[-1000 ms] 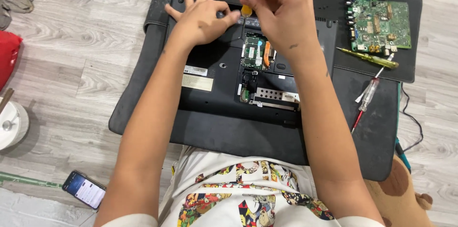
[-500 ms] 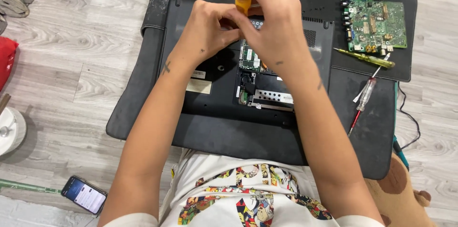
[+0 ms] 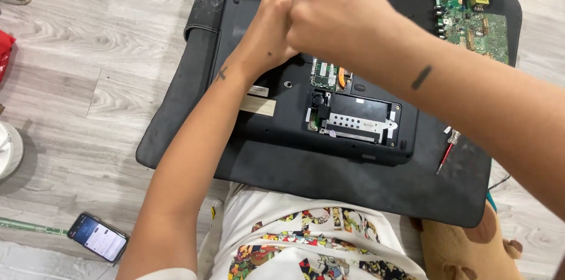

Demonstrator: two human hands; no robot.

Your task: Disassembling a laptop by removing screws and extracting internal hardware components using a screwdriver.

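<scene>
- Black upturned laptop base, bottom cover off and innards showing, lies on a black mat in front of my lap
- My left hand rests on it, curled into a fist
- My right hand is closed just beside the left; I cannot tell what it grips
- Green circuit board lies far right on the mat

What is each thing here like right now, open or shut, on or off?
Laptop: flipped bottom up on the mat, bay cover off, insides showing.
Left hand: fisted, resting on the laptop.
Right hand: closed, pressed against the left hand; what it holds is hidden.
Green circuit board: lying loose on the mat.
Red screwdriver: lying unused.
Phone: on the floor, screen lit.
</scene>
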